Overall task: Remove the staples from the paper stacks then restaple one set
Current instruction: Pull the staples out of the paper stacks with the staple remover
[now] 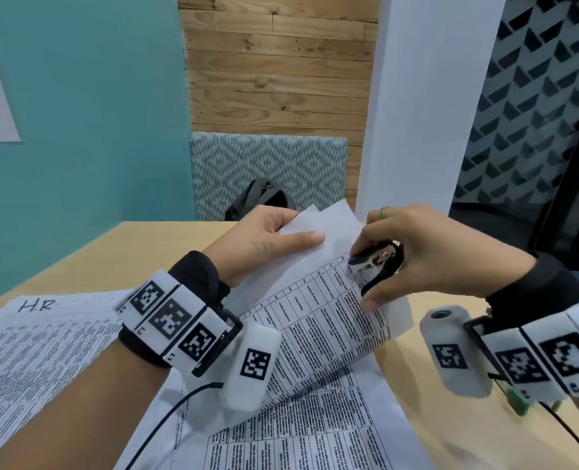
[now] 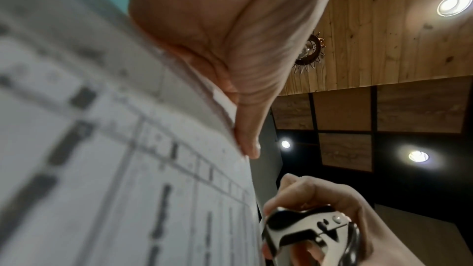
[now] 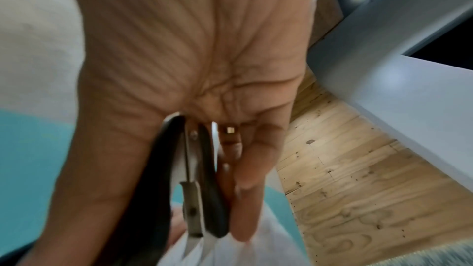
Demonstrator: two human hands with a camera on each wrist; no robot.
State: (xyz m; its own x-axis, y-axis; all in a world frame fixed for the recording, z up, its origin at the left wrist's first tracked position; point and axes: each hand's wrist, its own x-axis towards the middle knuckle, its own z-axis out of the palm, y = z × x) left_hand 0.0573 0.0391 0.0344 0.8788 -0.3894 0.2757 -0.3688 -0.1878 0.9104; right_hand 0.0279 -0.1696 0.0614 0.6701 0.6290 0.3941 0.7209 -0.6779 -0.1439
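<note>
Mid-frame, my left hand [image 1: 261,242] pinches the paper stack [image 1: 318,300] while right hand [image 1: 427,252] squeezes the staple remover [image 1: 376,262]; next, pull the staple free.

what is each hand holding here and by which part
The left hand pinches the lifted paper stack near its top edge. The right hand holds the staple remover by its black handles, claws at the paper's corner.

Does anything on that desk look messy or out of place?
Only the held paper stack: the left hand lifts its top corner, so it curls off the table while the right hand works the staple remover there. Nothing looks spilled.
</note>
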